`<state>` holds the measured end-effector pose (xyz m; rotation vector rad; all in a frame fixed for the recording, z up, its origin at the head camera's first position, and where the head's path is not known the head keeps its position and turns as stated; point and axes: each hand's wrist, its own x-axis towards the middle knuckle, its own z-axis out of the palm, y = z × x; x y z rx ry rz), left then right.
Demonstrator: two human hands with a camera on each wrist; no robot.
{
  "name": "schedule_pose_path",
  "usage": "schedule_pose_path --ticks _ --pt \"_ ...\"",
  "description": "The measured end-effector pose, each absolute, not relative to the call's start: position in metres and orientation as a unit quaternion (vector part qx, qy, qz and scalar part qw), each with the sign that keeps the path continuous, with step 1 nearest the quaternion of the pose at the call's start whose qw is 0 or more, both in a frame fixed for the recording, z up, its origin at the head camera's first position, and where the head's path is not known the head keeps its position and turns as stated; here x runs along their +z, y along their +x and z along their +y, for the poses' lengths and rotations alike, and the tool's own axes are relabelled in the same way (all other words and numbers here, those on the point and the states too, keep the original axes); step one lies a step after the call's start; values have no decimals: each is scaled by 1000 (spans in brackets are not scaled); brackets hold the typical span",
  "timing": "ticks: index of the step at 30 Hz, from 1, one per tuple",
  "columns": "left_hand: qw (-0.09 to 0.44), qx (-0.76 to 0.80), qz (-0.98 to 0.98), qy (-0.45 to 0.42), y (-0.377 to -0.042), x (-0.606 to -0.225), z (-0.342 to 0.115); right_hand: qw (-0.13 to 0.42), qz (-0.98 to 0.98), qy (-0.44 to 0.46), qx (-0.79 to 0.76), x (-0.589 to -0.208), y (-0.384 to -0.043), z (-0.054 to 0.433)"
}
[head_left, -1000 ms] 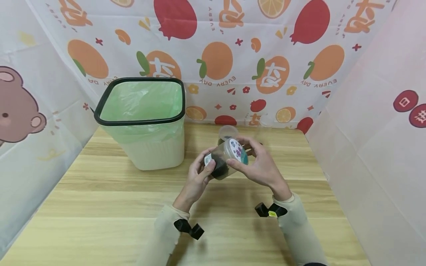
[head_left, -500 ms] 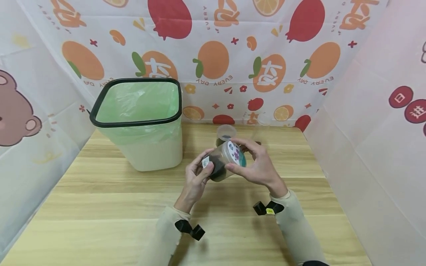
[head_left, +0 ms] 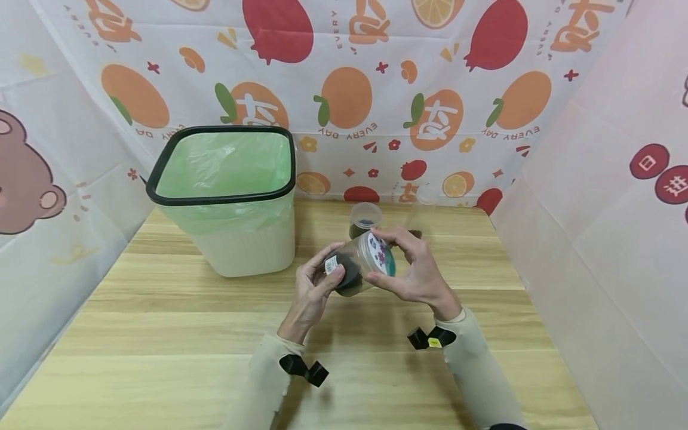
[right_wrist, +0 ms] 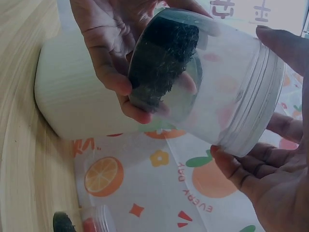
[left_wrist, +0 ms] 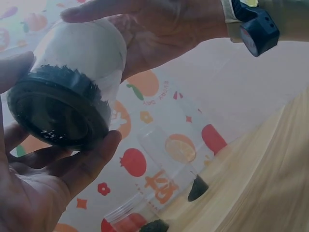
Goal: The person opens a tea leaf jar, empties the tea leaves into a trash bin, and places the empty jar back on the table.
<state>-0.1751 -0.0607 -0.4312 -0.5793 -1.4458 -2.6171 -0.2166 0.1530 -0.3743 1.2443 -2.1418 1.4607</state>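
Note:
Both hands hold a clear plastic jar (head_left: 359, 263) tilted above the table, its lid end to the right and slightly up. My left hand (head_left: 312, 291) grips the base, where dark, dry, shredded stuff (right_wrist: 166, 53) lies. Fingers and thumb of my right hand (head_left: 416, 272) go round the rim of the screw lid (head_left: 380, 253), which carries a label with purple flowers and teal. In the right wrist view the lid (right_wrist: 256, 96) sits on the jar. The left wrist view shows the dark contents (left_wrist: 58, 106) through the bottom.
A pale bin (head_left: 252, 239) with a green liner and black rim stands at the back left. Behind the hands are a second clear jar (head_left: 365, 214) and a taller clear container (head_left: 424, 209), both with dark contents. Printed cloth (head_left: 344, 137) walls the wooden table (head_left: 188, 340).
Both hands have lowered the jar slightly and shifted it a little left. The right hand's fingers have moved a little round the lid. The head view has shifted slightly.

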Motion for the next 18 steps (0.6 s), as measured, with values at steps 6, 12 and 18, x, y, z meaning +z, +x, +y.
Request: schedule_pose_path --ticks 6,12,18 --pt "21 -861 -477 -176 -174 -433 -68 115 -737 453 488 -377 -218 153" --pt "-11 -858 -487 -162 -173 -433 -73 88 -764 458 445 -376 -215 159" --pt "-13 -857 -485 -173 -176 -433 -75 59 -760 484 429 -370 -216 161"
